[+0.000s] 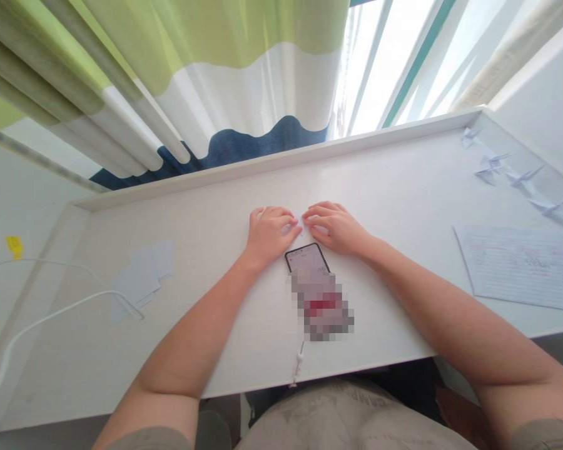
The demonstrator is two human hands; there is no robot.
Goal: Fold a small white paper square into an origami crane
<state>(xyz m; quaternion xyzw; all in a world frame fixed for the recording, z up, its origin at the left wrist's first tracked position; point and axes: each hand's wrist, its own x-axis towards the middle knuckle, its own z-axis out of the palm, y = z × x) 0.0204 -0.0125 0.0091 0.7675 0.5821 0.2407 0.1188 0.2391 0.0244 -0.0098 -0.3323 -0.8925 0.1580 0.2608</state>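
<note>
Between my two hands is a small piece of folded white paper (299,224), mostly covered by the fingers. My left hand (273,231) pinches its left side, thumb and fingertips together. From the other side my right hand (331,226) closes its fingertips on the paper's right side. Both hands rest low over the white desk (225,206). Just below them lies a smartphone (308,257), screen up and partly blurred out, with a beaded strap (298,362) hanging toward the desk's front edge. The paper's exact folds cannot be made out.
Several folded paper cranes (520,178) line the desk's right end, above a written notebook sheet (520,265). Loose white paper squares (138,278) lie at left beside a white cable (70,306). A raised rim (281,159) runs along the back, below a curtain (263,81).
</note>
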